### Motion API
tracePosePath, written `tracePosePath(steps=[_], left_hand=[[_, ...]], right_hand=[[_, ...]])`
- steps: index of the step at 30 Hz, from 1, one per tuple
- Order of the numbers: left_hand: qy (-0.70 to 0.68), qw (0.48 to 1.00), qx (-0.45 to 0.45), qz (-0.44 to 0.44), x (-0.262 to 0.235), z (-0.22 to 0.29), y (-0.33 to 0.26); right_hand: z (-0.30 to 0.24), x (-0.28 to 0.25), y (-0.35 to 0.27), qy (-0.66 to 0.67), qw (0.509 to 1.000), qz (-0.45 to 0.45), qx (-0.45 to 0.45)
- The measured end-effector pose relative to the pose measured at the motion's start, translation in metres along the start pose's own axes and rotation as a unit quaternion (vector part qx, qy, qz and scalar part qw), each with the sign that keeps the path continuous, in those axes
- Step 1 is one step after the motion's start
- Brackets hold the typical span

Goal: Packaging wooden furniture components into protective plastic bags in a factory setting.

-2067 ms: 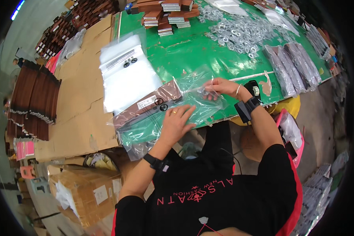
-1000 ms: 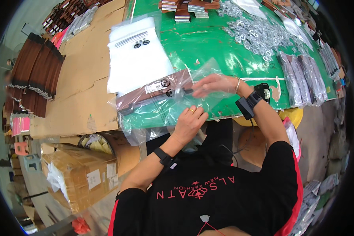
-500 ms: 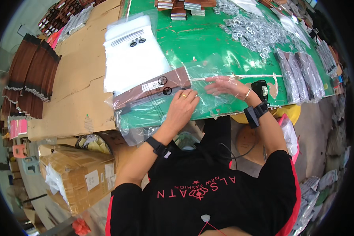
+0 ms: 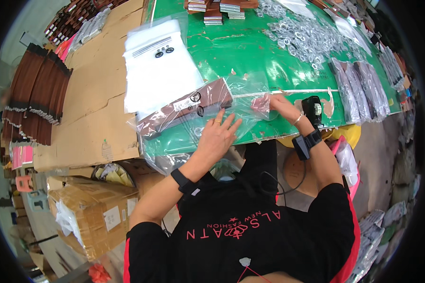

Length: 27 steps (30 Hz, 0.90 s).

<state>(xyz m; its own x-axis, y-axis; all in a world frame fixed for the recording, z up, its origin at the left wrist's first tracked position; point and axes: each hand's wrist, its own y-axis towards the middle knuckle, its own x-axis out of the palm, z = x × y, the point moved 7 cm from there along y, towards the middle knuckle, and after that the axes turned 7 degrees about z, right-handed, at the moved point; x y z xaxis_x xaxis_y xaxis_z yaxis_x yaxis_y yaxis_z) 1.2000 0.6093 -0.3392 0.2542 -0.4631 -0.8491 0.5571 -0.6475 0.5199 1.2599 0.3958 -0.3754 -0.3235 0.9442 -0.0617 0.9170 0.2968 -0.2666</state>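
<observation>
On the near edge of the green table (image 4: 250,56), the left hand (image 4: 217,137) lies flat with fingers spread on a clear plastic bag (image 4: 231,106), probably to keep it from sliding. The right hand (image 4: 281,104) pinches the bag's right end, fingers closed on it. One brown packed strap (image 4: 186,111) lies just left, beside one white bag stack (image 4: 160,66).
</observation>
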Motion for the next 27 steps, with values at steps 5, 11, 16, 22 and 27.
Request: tracePosePath(steps=[5, 11, 16, 22, 27], left_hand=[[0.065, 0.989, -0.101, -0.087, -0.005, -0.001, 0.012], [0.065, 0.995, -0.029, -0.068, 0.009, -0.006, 0.022], [-0.010, 0.998, -0.027, -0.049, 0.010, -0.002, 0.018], [-0.020, 0.998, 0.011, -0.066, 0.011, -0.004, 0.019], [-0.107, 0.993, 0.050, -0.028, -0.002, 0.006, 0.026]], right_hand=[[-0.005, -0.006, -0.030, -0.083, 0.991, -0.026, -0.101], [-0.040, 0.026, -0.048, -0.488, 0.822, 0.140, -0.258], [-0.026, 0.010, -0.059, -0.368, 0.831, 0.294, -0.296], [0.036, -0.047, -0.073, -0.078, 0.912, 0.369, -0.161], [-0.020, -0.050, -0.072, -0.165, 0.888, 0.414, -0.112]])
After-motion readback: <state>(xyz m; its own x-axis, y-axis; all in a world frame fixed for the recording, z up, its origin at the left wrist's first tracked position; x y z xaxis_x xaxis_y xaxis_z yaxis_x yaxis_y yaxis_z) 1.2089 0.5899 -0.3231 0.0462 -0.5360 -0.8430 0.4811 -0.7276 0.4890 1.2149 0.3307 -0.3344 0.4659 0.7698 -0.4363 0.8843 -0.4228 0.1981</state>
